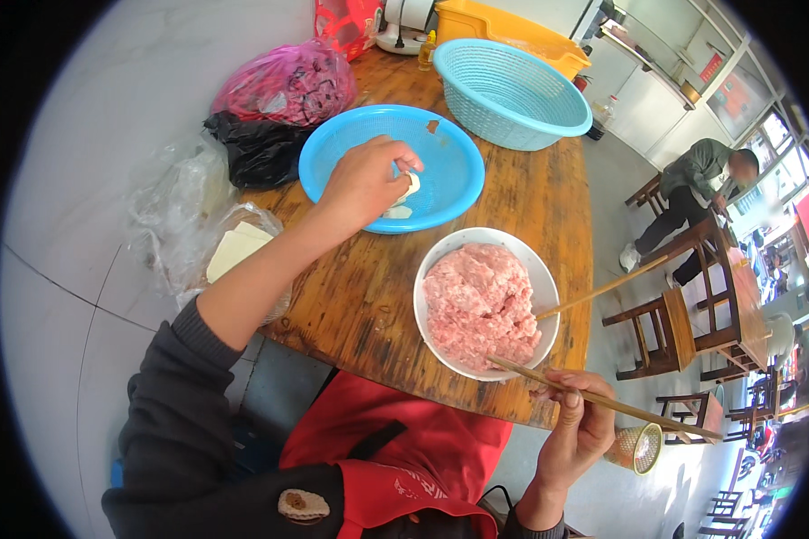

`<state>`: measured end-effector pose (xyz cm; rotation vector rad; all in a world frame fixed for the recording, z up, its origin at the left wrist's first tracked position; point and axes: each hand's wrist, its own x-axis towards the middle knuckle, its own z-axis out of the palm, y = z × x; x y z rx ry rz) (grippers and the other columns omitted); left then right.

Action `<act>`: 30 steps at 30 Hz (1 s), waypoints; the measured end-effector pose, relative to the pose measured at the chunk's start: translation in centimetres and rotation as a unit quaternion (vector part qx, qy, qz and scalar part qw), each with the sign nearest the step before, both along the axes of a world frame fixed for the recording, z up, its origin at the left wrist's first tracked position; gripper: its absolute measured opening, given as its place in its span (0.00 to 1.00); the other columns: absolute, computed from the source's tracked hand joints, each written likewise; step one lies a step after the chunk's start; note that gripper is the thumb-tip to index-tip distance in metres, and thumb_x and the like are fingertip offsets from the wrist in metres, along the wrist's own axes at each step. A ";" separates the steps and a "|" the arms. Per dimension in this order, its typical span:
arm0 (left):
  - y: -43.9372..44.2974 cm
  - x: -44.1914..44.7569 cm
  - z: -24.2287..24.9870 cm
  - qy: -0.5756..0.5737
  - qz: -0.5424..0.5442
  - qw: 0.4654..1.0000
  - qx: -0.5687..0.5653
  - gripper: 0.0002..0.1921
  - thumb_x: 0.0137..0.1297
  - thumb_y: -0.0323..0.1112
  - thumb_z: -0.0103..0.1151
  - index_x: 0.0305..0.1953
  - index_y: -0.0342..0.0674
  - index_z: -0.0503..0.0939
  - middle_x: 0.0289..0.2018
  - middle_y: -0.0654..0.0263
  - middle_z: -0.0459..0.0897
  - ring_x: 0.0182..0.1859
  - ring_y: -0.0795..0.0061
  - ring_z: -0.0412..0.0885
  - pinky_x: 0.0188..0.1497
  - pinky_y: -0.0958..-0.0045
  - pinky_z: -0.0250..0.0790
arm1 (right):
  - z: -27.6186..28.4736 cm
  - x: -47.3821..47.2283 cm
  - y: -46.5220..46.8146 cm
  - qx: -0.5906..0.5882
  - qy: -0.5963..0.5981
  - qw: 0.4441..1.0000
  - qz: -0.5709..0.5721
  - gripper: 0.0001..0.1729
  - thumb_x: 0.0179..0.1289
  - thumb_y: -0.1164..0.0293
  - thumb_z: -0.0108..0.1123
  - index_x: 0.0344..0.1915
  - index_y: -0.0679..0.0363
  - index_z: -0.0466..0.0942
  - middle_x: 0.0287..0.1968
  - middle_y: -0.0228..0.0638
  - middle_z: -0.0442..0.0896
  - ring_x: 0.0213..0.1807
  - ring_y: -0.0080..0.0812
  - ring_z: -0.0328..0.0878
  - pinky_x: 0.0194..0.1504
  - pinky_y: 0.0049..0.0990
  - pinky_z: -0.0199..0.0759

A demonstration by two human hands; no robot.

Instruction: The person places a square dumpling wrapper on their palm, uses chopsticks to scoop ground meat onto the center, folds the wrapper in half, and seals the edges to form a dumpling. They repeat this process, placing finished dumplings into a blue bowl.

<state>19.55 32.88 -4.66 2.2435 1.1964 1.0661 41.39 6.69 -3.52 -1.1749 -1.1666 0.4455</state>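
Note:
My left hand reaches over a round blue plastic colander. A small folded wonton of pale dough is at its fingertips, partly hidden by the thumb. Another pale piece of dough lies below it in the colander. My right hand grips a wooden chopstick, whose tip touches the pink minced meat. A white bowl holds the meat. A second long chopstick leans over the bowl's right rim. Near my left forearm, square dough wrappers lie stacked in clear plastic.
A light blue basket and a yellow bin stand at the table's far end. Pink and black plastic bags crowd the left edge. Wooden stools and a bent-over person are to the right.

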 end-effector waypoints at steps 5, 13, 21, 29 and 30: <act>0.8 -2.3 -0.2 0.007 0.005 0.995 0.098 0.13 0.55 0.23 0.56 0.43 0.41 0.79 0.34 0.63 0.79 0.31 0.71 0.78 0.33 0.71 0.69 | 0.5 -1.2 1.1 -0.043 -0.144 0.989 0.015 0.06 0.68 0.79 0.49 0.39 0.69 0.74 0.38 0.39 0.78 0.32 0.23 0.75 0.34 0.20 0.70; -6.2 -14.3 5.8 0.081 0.134 0.988 -0.012 0.07 0.61 0.35 0.58 0.37 0.39 0.81 0.32 0.62 0.82 0.28 0.68 0.78 0.33 0.69 0.70 | 0.3 -1.9 1.8 -0.160 -0.253 0.954 -0.002 0.06 0.65 0.79 0.53 0.39 0.66 0.77 0.36 0.35 0.81 0.32 0.23 0.76 0.33 0.20 0.70; -10.5 -20.5 -0.9 0.236 0.247 0.939 -0.047 0.11 0.62 0.39 0.54 0.37 0.38 0.78 0.32 0.53 0.82 0.38 0.50 0.80 0.40 0.54 0.70 | -0.7 -1.6 -0.2 -0.135 -0.188 0.966 -0.114 0.16 0.65 0.78 0.57 0.51 0.72 0.73 0.45 0.44 0.82 0.38 0.28 0.79 0.35 0.22 0.75; -10.8 -19.9 -1.9 0.178 0.273 0.942 -0.085 0.11 0.59 0.40 0.58 0.37 0.39 0.79 0.34 0.56 0.83 0.39 0.53 0.81 0.40 0.55 0.71 | -2.2 -1.1 -2.5 -0.060 -0.208 0.968 -0.129 0.13 0.65 0.76 0.57 0.47 0.72 0.74 0.41 0.45 0.82 0.36 0.31 0.79 0.35 0.25 0.76; -10.7 -19.8 -1.8 0.170 0.279 0.941 -0.088 0.11 0.58 0.40 0.59 0.37 0.39 0.79 0.34 0.57 0.83 0.38 0.54 0.81 0.39 0.56 0.71 | -2.4 -1.2 -2.8 -0.066 -0.211 0.966 -0.134 0.12 0.65 0.76 0.58 0.46 0.72 0.75 0.40 0.44 0.82 0.36 0.31 0.79 0.35 0.25 0.76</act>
